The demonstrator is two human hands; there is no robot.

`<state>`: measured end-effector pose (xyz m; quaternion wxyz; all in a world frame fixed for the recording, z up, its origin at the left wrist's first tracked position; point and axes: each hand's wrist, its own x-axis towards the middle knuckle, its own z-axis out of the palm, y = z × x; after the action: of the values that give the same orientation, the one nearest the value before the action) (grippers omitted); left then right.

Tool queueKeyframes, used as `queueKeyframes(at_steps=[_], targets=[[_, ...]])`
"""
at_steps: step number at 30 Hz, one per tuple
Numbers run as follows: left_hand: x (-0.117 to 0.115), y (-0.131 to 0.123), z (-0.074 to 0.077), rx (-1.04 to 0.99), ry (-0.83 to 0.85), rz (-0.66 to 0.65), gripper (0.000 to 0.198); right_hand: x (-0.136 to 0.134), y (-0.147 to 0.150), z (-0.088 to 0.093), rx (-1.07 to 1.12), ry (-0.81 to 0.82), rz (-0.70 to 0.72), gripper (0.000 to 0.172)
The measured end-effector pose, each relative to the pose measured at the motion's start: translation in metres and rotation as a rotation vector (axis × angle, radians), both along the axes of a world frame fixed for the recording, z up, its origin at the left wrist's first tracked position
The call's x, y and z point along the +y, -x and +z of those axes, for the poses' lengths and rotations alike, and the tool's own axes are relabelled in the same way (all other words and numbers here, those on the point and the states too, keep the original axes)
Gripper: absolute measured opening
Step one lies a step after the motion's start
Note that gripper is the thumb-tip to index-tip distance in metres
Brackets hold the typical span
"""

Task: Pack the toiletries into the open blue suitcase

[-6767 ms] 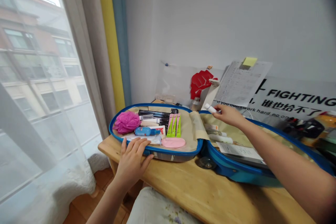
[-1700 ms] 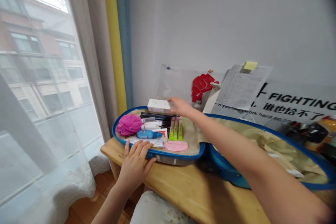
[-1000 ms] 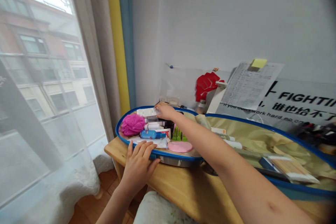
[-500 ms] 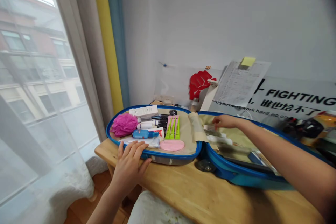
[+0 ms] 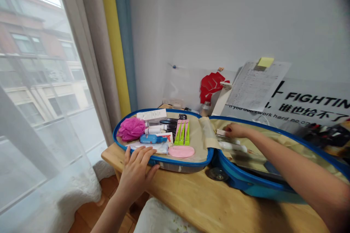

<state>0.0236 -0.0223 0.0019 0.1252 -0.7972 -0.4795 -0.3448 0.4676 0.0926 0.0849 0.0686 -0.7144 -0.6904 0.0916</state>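
Observation:
A blue-rimmed suitcase (image 5: pixel 175 163) lies unfolded on the wooden table. My left hand (image 5: pixel 138 165) rests on the front rim of its left half, fingers stretched out and apart. In that half are a pink bath puff (image 5: pixel 132 129), a white box (image 5: pixel 152 115), a blue bottle (image 5: pixel 150 138), green-and-pink sachets (image 5: pixel 182 132), a pink oval case (image 5: pixel 181 151) and a clear plastic packet (image 5: pixel 161 148). Inside the right half, my right hand (image 5: pixel 234 130) has its fingers closed at the end of a small pale box (image 5: pixel 221 132). White tubes (image 5: pixel 232 146) lie just in front of it.
The wooden table (image 5: pixel 197 200) runs along the wall beneath the suitcase. A glass bottle (image 5: pixel 205 108) and clipped papers (image 5: pixel 255 85) stand behind. Dark items (image 5: pixel 322 134) crowd the back right. Curtains (image 5: pixel 93 43) and a window are on the left.
My right hand has come down onto the small pale box. My left hand stays at the rim. The view has shifted slightly.

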Motion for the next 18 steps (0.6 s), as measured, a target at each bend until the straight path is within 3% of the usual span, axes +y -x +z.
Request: queueKeyframes(at_steps=[3,6,10,13,18], targets=[[0.0,0.0,0.0,0.003,0.002,-0.004,0.032,-0.006,-0.005,0.018,0.052,0.073,-0.091,0.024],[0.0,0.0,-0.001,0.0,0.002,0.001,0.032,-0.015,-0.001,0.044,0.145,0.009,-0.132,0.024],[0.0,0.0,-0.002,0.003,0.008,-0.007,0.033,-0.026,0.039,0.07,0.297,-0.087,-0.031,0.035],[0.0,0.001,-0.002,0.003,0.007,-0.01,0.033,-0.032,0.09,0.069,0.36,-0.011,0.112,0.036],[-0.001,0.001,0.001,0.003,-0.002,-0.008,0.033,-0.031,0.164,0.039,0.322,0.206,0.262,0.025]])
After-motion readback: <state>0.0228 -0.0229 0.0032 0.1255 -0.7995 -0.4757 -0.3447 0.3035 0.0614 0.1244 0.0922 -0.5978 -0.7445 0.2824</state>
